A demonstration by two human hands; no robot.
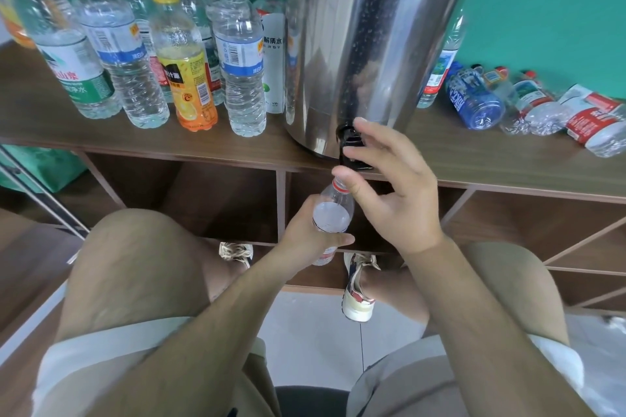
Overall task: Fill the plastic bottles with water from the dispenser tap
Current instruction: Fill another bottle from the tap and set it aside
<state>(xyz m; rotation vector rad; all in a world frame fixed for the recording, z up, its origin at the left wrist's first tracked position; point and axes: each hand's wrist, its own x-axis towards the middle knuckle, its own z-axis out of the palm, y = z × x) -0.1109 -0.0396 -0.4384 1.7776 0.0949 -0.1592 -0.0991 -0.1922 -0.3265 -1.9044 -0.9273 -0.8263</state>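
A clear plastic bottle [333, 210] with a red neck ring and no cap stands upright under the black tap [352, 149] of the steel dispenser [366, 27]. My left hand [305, 237] grips the bottle round its middle. Water shows inside, up to around the bottle's shoulder. My right hand [396, 193] is at the tap, forefinger over its top and thumb under it beside the bottle's mouth, the other fingers spread. I cannot see a stream of water.
Several capped bottles [237, 54] stand on the wooden shelf top [508, 159] left of the dispenser. Several empty bottles [474, 98] lie on their sides at the right. Open cubbies sit below the shelf edge. My knees and shoes are under the hands.
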